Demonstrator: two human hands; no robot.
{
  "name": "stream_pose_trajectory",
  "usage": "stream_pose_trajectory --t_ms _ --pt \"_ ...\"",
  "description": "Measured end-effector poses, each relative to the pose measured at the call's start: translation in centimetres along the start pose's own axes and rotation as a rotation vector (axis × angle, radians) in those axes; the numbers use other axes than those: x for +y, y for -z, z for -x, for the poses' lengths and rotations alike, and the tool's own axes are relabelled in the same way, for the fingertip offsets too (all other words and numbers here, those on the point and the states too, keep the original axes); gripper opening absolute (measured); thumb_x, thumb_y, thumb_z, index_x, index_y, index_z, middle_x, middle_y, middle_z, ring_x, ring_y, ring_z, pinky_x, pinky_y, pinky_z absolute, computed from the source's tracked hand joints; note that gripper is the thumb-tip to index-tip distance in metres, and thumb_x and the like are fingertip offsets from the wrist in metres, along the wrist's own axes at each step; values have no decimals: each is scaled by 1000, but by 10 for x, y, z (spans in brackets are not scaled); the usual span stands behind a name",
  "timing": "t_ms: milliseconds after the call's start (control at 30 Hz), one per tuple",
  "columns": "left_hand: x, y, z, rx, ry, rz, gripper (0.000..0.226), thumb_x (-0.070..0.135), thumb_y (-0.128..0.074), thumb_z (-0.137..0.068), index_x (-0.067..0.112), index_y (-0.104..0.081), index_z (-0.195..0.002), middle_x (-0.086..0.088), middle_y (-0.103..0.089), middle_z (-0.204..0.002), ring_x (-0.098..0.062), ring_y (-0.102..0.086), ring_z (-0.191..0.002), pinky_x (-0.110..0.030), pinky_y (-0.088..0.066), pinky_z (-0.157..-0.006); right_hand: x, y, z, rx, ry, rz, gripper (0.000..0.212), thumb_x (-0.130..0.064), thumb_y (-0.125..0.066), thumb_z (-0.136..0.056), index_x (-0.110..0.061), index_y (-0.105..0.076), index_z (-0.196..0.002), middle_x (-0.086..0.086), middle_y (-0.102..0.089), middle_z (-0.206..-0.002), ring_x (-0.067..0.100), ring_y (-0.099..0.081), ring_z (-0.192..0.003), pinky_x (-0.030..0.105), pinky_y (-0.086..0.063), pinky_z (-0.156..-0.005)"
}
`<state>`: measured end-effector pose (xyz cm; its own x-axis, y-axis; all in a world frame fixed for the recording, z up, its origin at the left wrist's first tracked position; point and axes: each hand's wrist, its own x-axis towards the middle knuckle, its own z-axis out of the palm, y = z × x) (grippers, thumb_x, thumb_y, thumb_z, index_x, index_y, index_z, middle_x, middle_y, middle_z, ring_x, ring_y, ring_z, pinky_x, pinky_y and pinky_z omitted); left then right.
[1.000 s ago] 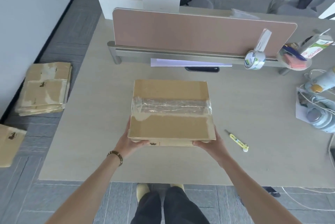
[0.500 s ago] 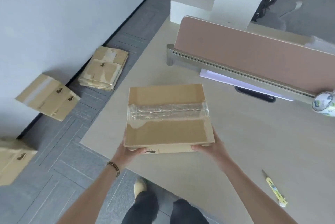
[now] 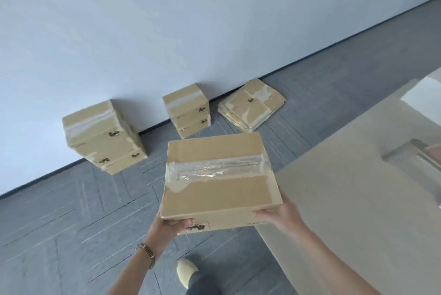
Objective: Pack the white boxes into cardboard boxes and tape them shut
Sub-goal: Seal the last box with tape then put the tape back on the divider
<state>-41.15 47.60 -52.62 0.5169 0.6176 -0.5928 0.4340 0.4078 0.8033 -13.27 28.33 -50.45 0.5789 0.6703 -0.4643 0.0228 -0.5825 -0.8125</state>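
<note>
A cardboard box (image 3: pixel 219 189), sealed with a strip of clear tape across its top, is held in the air over the grey floor, left of the table. My left hand (image 3: pixel 169 225) grips its near left corner, thumb on the front face. My right hand (image 3: pixel 279 216) grips its near right corner. No white boxes are visible.
Against the wall stand a stack of taped boxes (image 3: pixel 102 135), a second smaller stack (image 3: pixel 188 109) and a pile of flattened cartons (image 3: pixel 251 105). The table (image 3: pixel 358 199) fills the right side. My shoe (image 3: pixel 187 271) is on the grey carpet floor below the box.
The view has swung left from the table to the floor by the wall. The taped box has been carried off the table and now hangs over the floor, both hands still holding it.
</note>
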Motion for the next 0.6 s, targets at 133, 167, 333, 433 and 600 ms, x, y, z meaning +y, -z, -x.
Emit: stream_pose_trajectory --t_ms 133,167,333,433,600 --pt "18 110 -17 109 3 46 77 19 -91 -59 8 -56 -126 -9 -75 -101 -12 -71 -91 -23 -58 -69 -80 -90 -58 -139 33 69 83 -28 -97 -58 -39 -52 -128 -20 -74 -101 -2 -69 -95 17 -54 -78" --pt "24 135 -22 144 -11 57 66 7 -87 -69 8 -55 -127 -8 -74 -101 -8 -70 -87 -20 -56 -65 -100 -112 -71 -177 42 82 84 -32 -97 -57 -40 -51 -128 -21 -73 -103 -1 -69 -96 21 -55 -80" --pt "57 243 -49 273 -26 127 63 -11 -76 -76 3 -52 -132 -6 -69 -101 2 -68 -77 -15 -53 -59 -197 -206 -141 -300 90 129 74 -37 -94 -60 -42 -52 -121 -17 -74 -102 0 -69 -95 21 -54 -79" --pt "78 302 -67 342 -41 162 68 -7 -78 -73 1 -50 -135 -8 -68 -103 3 -68 -74 -14 -52 -58 -248 -257 -186 -383 121 160 87 -47 -94 -55 -34 -53 -131 -21 -74 -101 -5 -69 -91 20 -53 -81" --pt "108 391 -115 443 -58 201 70 -11 -78 -74 6 -48 -135 -3 -68 -96 5 -66 -70 -15 -51 -57 -314 -337 -261 -421 184 155 88 -37 -94 -61 -36 -46 -136 -16 -74 -104 -4 -67 -90 12 -50 -72"
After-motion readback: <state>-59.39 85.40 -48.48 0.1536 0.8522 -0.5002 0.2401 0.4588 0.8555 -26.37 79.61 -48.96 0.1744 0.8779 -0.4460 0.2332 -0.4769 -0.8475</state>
